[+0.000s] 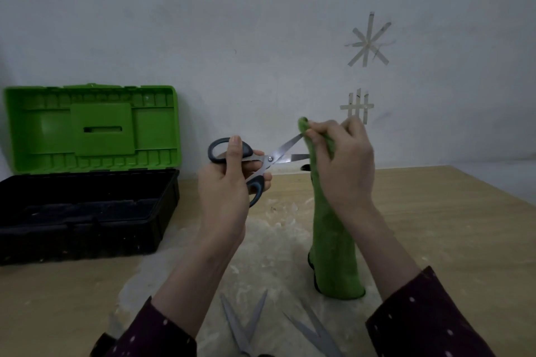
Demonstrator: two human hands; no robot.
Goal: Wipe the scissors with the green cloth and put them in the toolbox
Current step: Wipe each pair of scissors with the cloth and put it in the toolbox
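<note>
Over table [441, 229], left grip [224, 185] holds scissors [279, 154] against cloth [333, 264].

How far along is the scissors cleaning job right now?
Ready: the toolbox stands open, lid up. In hand: the left hand holds opened scissors by the handles while the right hand pinches the green cloth round the upper blade. Left: finishing that wipe and laying them in the toolbox. Two other pairs lie open on the table; I can't tell whether they're wiped.
</note>
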